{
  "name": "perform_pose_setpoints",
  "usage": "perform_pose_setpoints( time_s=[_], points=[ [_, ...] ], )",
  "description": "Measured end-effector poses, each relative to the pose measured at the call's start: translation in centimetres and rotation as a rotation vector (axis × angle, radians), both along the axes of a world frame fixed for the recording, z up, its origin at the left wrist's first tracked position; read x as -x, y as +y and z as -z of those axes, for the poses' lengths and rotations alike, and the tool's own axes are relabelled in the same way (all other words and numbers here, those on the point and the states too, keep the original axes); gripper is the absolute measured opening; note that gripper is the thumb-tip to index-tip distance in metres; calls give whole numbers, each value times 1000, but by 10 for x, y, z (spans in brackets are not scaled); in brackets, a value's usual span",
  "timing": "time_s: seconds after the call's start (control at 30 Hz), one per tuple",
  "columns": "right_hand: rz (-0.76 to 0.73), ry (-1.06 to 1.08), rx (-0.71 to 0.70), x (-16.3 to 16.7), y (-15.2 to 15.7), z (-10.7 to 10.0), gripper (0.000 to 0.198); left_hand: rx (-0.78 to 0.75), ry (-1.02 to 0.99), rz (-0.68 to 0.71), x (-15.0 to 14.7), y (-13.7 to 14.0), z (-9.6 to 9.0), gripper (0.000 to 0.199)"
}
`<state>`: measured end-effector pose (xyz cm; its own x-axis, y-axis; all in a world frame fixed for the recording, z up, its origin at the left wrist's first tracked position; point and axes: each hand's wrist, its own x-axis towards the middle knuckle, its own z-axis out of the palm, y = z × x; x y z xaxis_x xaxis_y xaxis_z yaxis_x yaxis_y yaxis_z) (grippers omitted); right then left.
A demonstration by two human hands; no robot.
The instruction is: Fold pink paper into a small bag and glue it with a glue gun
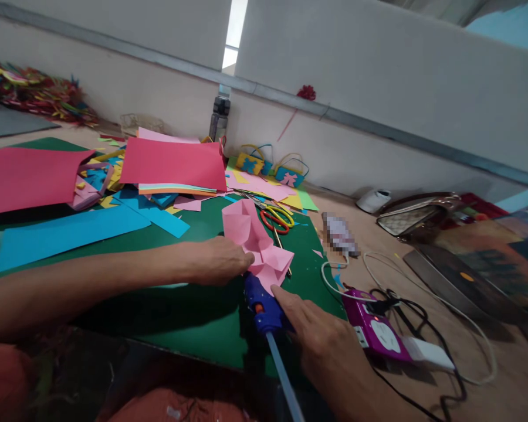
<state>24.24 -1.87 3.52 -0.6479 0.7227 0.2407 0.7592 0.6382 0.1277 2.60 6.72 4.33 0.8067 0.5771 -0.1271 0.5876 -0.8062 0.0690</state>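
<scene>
My left hand (220, 261) pinches the near edge of a folded pink paper piece (255, 237) that rests on a green cutting mat (193, 316). My right hand (325, 346) grips a blue hot glue gun (264, 308), whose nozzle points at the pink paper's lower fold. A clear glue stick (284, 375) juts out of the gun's back toward me. Red and yellow scissors (277, 218) lie just beyond the pink paper.
Sheets of red (173, 163), blue (66, 233) and pink paper and scraps cover the mat's far left. A purple power strip (374, 328) with white and black cables lies at the right, with a bag (416, 214) behind. Small paper baskets (270, 167) stand by the white wall.
</scene>
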Motion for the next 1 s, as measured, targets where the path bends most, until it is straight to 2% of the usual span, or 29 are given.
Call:
perform_pose_setpoints(
  time_s=[0.2,0.3,0.4,0.57,0.73,0.87,1.0],
  points=[
    [36,217,408,-3,10,-28,46,-126,6,47,2,4,1,13],
    [70,276,470,0,13,-36,44,-136,-10,47,2,4,0,11],
    [37,285,472,3,15,-37,43,-115,-15,38,2,4,-3,12],
    [22,185,381,5,18,-30,51,-75,-9,27,1,3,-6,16],
    [23,14,164,6,11,-14,58,-65,-10,44,1,6,0,17],
    [-37,-118,-28,10,3,-6,61,-78,-9,61,0,6,5,15],
    [-49,-177,-121,13,1,-5,62,-103,4,72,0,3,4,15]
  ],
)
